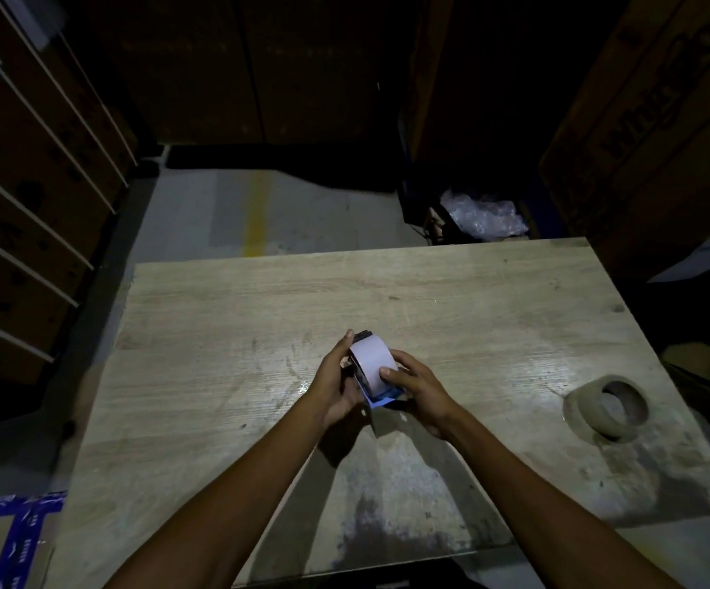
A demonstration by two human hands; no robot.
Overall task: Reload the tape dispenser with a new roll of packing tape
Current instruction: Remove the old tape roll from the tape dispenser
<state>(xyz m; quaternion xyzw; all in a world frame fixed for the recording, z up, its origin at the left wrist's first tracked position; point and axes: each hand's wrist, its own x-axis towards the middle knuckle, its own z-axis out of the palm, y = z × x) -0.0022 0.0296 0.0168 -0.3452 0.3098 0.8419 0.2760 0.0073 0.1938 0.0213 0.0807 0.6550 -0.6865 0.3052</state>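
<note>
Low in the frame two bare forearms reach up to the centre, where the left hand (pixel 338 386) is closed around the dispenser (pixel 376 395) and the right hand (pixel 415 386) is clamped on the pale roll (pixel 372 359) sitting in it, above the table (pixel 217 333). The step looks like seating the roll; next its free end likely needs threading toward the blade. A spent roll (pixel 606 408) lies at right.

I log a table (pixel 226 316) of pale, matt, scuffed wood grain with shiny smears, a smooth pale tape roll (pixel 372 363) in a dispenser (pixel 383 399) of blue and black plastic, a dull, papery-looking brownish spare roll (pixel 606 408), and crinkled glossy plastic wrap (pixel 483 216).
</note>
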